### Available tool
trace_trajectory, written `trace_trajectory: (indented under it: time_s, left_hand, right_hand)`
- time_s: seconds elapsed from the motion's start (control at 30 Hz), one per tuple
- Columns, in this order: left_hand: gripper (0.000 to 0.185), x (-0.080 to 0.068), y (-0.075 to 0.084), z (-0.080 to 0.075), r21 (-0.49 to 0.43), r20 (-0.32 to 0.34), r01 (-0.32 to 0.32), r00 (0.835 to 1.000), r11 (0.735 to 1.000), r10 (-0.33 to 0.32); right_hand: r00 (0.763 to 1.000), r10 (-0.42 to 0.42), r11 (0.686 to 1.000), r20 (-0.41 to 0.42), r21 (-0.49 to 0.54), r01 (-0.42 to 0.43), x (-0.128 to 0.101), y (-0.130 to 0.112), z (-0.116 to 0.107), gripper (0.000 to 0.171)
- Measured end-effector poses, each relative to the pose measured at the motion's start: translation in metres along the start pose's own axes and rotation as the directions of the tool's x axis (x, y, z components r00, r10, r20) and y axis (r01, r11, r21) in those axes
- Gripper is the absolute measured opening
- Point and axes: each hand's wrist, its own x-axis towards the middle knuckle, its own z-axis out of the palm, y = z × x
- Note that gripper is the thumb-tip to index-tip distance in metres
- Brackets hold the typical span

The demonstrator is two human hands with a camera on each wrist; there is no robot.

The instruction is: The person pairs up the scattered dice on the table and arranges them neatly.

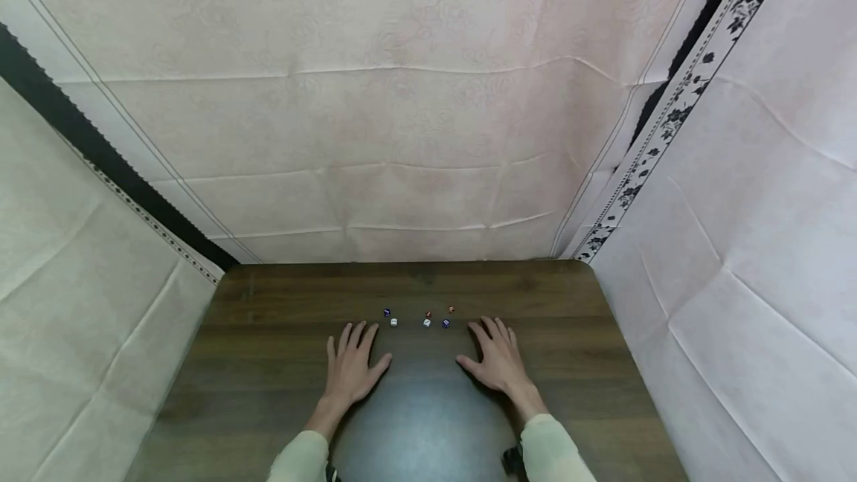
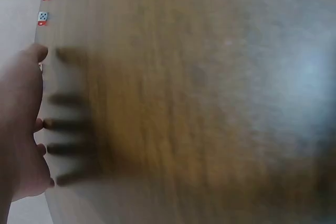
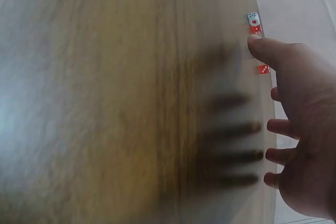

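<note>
Several small dice lie beyond and between the hands on the wooden table. To the left are a blue die (image 1: pixel 387 312) and a white die (image 1: pixel 393 323), near the fingertips of my left hand (image 1: pixel 351 370). Further right sit a red die (image 1: pixel 428 314), a second white die (image 1: pixel 427 323), a second blue die (image 1: pixel 445 323) and a second red die (image 1: pixel 451 309). My right hand (image 1: pixel 497 359) is nearest to these last two. Both hands have their fingers spread and hold nothing. In the right wrist view, the thumb partly overlaps the edge near a red die (image 3: pixel 255 29).
The brown wooden table (image 1: pixel 268 333) has rounded far corners. Pale cloth hangs behind it (image 1: pixel 402 132) and on both sides, with a floral-bordered cloth (image 1: pixel 736 207) at the right. A black object (image 1: pixel 512 460) is at the right wrist.
</note>
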Motion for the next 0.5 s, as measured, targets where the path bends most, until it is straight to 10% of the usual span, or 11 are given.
trace_trajectory:
  time_s: [0.5]
  left_hand:
    - [0.057, 0.032, -0.004, -0.001, -0.103, -0.097, 0.014, 0.995, 0.995, -0.024]
  right_hand:
    - [0.996, -0.008, 0.994, -0.085, 0.108, 0.017, 0.020, -0.014, 0.006, 0.061]
